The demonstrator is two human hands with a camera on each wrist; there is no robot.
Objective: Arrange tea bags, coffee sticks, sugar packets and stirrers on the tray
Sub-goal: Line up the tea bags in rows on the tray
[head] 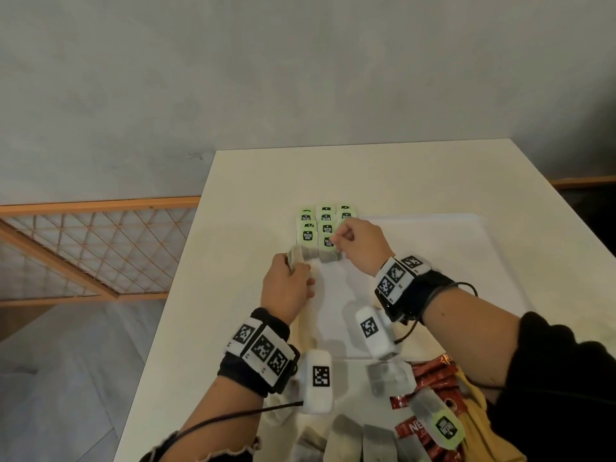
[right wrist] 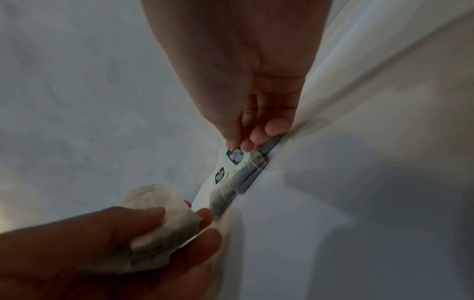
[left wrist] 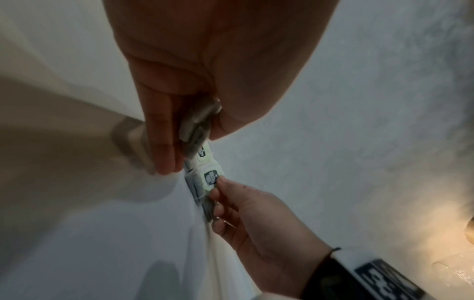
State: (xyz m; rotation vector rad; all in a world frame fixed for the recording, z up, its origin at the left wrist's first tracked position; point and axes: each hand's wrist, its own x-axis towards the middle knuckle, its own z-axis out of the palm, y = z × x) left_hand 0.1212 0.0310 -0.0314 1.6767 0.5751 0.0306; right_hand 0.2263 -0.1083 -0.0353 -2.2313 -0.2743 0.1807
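A white table (head: 253, 181) is carrying a white tray (head: 433, 261), where green-tagged tea bags (head: 308, 228) are lying in rows at its far left corner. The left hand (head: 286, 288) is gripping a bundle of tea bags (head: 295, 256) at the tray's left edge, fingers curled round it. The right hand (head: 361, 245) is pinching a tea bag tag (right wrist: 234, 156) between thumb and fingers (right wrist: 246, 145) on the nearest row.

Head view evenly lit; both wrist views dim, blurred, edge-warped.
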